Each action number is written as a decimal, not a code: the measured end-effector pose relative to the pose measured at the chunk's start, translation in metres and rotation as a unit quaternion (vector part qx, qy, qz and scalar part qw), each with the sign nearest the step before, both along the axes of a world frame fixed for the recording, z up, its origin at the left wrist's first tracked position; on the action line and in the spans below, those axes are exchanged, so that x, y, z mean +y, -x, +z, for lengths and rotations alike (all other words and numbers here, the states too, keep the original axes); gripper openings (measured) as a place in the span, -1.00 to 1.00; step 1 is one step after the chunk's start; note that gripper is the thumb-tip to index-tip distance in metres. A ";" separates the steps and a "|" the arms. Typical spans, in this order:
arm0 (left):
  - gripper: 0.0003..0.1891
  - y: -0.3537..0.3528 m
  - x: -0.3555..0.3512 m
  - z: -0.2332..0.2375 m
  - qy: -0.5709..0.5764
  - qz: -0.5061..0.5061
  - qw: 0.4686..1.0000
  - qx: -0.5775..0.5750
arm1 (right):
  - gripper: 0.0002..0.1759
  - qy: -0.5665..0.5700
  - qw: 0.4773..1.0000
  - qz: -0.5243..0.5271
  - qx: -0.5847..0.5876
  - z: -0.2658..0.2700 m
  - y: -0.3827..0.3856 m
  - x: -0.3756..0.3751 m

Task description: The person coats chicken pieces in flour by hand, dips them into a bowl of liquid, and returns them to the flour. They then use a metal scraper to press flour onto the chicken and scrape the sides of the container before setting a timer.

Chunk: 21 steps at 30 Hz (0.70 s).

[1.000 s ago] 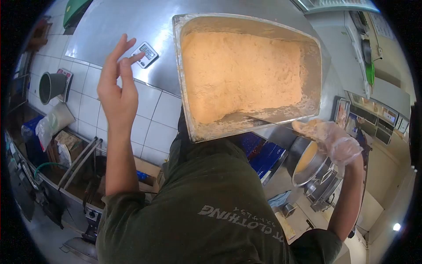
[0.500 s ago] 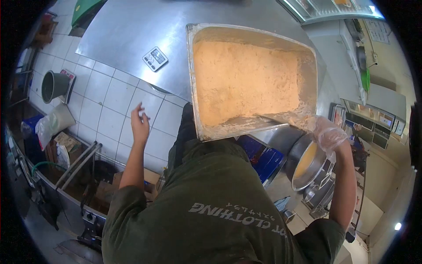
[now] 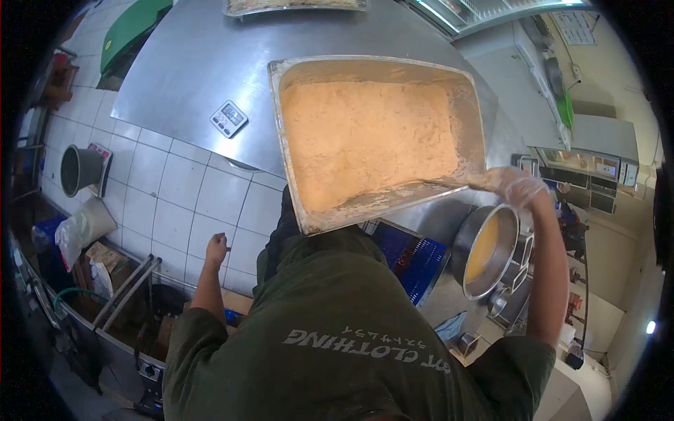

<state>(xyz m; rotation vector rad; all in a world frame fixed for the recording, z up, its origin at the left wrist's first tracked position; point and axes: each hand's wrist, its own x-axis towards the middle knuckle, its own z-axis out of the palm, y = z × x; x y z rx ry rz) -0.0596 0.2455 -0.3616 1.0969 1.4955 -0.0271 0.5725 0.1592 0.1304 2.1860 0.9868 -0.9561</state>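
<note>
A rectangular metal pan [image 3: 469,133] holds a thick bed of pale orange flour-like powder [image 3: 368,137], with smears of it along the walls. My right hand [image 3: 519,188], in a clear plastic glove, is at the pan's near right corner. Its fingers are closed and caked with the powder; what they hold, if anything, I cannot make out. My left hand [image 3: 218,249] is bare and hangs over the floor left of the pan, its fingers curled in with nothing in them. A white digital timer [image 3: 229,118] lies on the steel table [image 3: 182,67].
A metal pot [image 3: 483,252] with yellow liquid stands below my right hand. A blue crate [image 3: 414,263] is close to my body. Another tray [image 3: 295,7] lies at the table's far edge. On the tiled floor at left are a grey bucket [image 3: 79,170] and a scale.
My left hand has dropped lower and its spread fingers have curled in. My right hand stays at the pan's corner. The camera view has shifted, bringing the far tray into sight.
</note>
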 end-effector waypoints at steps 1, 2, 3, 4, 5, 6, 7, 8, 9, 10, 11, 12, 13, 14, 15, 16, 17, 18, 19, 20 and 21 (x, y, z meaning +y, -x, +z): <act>-0.62 -0.010 0.008 0.004 -0.005 -0.003 1.000 -0.015 | -0.49 0.007 1.000 -0.012 -0.025 0.004 -0.007 0.003; -0.62 -0.019 0.014 0.007 -0.009 -0.007 0.999 -0.030 | -0.46 0.015 0.998 -0.024 -0.048 0.007 -0.015 0.004; -0.62 -0.028 0.019 0.012 -0.012 -0.011 0.999 -0.044 | -0.43 0.024 0.996 -0.037 -0.072 0.008 -0.024 0.004; -0.63 -0.040 0.025 0.023 -0.015 -0.011 0.998 -0.055 | -0.38 0.004 0.999 -0.020 -0.050 0.008 -0.035 -0.004; -0.64 -0.049 0.029 0.034 -0.018 -0.016 0.998 -0.062 | -0.34 -0.016 0.999 -0.003 -0.027 0.007 -0.046 -0.012; -0.64 -0.059 0.032 0.044 -0.023 -0.017 0.997 -0.070 | -0.35 0.010 0.998 -0.022 -0.058 0.011 -0.040 -0.007; -0.64 -0.066 0.034 0.048 -0.029 -0.017 0.996 -0.079 | -0.35 0.033 0.995 -0.040 -0.089 0.012 -0.036 -0.001; -0.64 -0.069 0.034 0.047 -0.042 -0.022 0.996 -0.082 | -0.38 0.045 0.998 0.019 -0.041 0.012 -0.030 -0.003; -0.64 -0.070 0.032 0.047 -0.031 -0.023 0.996 -0.078 | -0.37 0.022 0.999 0.028 -0.030 0.011 -0.028 -0.009; -0.64 -0.070 0.031 0.047 -0.021 -0.024 0.997 -0.073 | -0.36 -0.001 0.999 0.036 -0.019 0.008 -0.026 -0.017; -0.64 -0.070 0.029 0.048 -0.011 -0.026 0.997 -0.068 | -0.35 -0.024 0.999 0.044 -0.007 0.006 -0.025 -0.022; -0.65 -0.066 0.026 0.044 0.004 -0.027 0.998 -0.063 | -0.38 0.004 0.999 0.044 -0.012 0.009 -0.026 -0.020; -0.65 -0.058 0.022 0.036 0.019 -0.029 0.998 -0.057 | -0.41 0.031 0.999 0.042 -0.016 0.013 -0.029 -0.015; -0.65 -0.050 0.019 0.029 0.034 -0.031 0.998 -0.052 | -0.43 0.058 0.997 0.040 -0.021 0.018 -0.032 -0.009; -0.66 -0.040 0.017 0.023 0.038 -0.029 0.998 -0.047 | -0.43 0.084 0.995 0.039 -0.026 0.021 -0.033 -0.007; -0.66 -0.030 0.013 0.019 0.042 -0.024 0.998 -0.042 | -0.53 0.067 0.992 0.097 -0.031 0.024 -0.032 -0.012; -0.66 -0.024 0.009 0.013 0.045 -0.018 0.998 -0.038 | -0.50 0.024 0.989 0.144 0.006 0.015 -0.046 -0.025; -0.66 -0.023 0.007 0.017 0.051 -0.009 0.998 -0.027 | -0.47 -0.018 0.981 0.190 0.044 -0.002 -0.069 -0.047; -0.66 -0.022 0.008 0.025 0.055 -0.001 0.998 -0.016 | -0.44 -0.061 0.967 0.233 0.082 -0.010 -0.081 -0.060; -0.65 -0.020 0.009 0.031 0.059 0.005 0.998 -0.005 | -0.37 -0.005 0.979 0.202 0.034 -0.010 -0.079 -0.057; -0.64 -0.019 0.009 0.031 0.059 0.006 0.998 -0.002 | -0.43 0.011 0.988 0.156 0.012 -0.003 -0.070 -0.045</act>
